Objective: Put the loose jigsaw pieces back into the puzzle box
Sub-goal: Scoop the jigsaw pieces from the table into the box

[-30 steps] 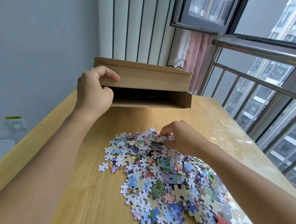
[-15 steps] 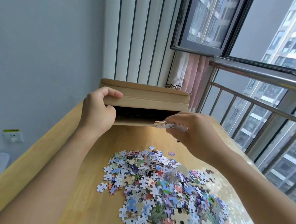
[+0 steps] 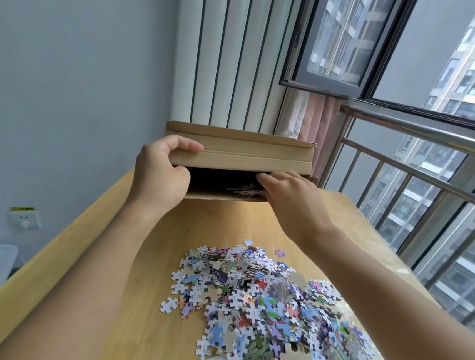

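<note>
Head view: left hand [image 3: 159,176] grips the brown cardboard puzzle box [image 3: 241,154] lid at twelve o'clock; right hand [image 3: 292,198], fingers straight, reaches inside; heap of colourful loose jigsaw pieces [image 3: 270,313] at five o'clock.

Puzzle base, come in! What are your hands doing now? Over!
Left hand grips box flap. Right hand at box mouth, fingers straight. Pieces piled on table. Nothing blocking.

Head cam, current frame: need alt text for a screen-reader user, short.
A person's left hand grips the end of a brown cardboard puzzle box on a wooden table, while the right hand reaches its straight fingers into the box's open slot, where a few pieces show. A large pile of loose jigsaw pieces lies on the table nearer the camera.
</note>
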The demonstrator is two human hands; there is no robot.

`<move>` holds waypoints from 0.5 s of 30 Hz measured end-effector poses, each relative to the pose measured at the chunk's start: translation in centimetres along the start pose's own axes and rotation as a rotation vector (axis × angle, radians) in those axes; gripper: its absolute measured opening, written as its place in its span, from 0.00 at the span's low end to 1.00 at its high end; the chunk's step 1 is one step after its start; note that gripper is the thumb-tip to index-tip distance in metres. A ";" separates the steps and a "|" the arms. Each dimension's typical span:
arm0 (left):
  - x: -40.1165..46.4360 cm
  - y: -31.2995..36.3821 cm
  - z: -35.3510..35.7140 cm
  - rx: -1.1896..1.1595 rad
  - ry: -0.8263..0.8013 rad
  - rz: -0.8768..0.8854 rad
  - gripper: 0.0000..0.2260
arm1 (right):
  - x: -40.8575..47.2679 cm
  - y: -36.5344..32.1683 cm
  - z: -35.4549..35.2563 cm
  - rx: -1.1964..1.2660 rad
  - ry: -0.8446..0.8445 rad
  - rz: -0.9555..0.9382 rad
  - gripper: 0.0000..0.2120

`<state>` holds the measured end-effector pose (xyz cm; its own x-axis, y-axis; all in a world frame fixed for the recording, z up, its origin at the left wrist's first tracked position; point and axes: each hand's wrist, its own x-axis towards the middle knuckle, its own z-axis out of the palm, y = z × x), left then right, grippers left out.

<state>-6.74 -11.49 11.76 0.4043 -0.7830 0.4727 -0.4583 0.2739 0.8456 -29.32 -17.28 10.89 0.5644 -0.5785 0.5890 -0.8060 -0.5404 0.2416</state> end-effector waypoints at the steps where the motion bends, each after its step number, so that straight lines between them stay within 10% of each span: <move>1: 0.0 0.1 0.0 -0.007 -0.003 -0.003 0.26 | 0.1 0.1 0.0 0.036 0.012 0.010 0.11; 15: 0.2 0.1 -0.2 -0.037 0.003 -0.016 0.26 | -1.2 3.7 -1.3 0.310 -0.008 0.184 0.05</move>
<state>-6.58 -11.52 11.93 0.4140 -0.7857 0.4596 -0.4217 0.2819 0.8618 -33.20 -17.75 12.07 0.4169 -0.6877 0.5943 -0.8025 -0.5856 -0.1147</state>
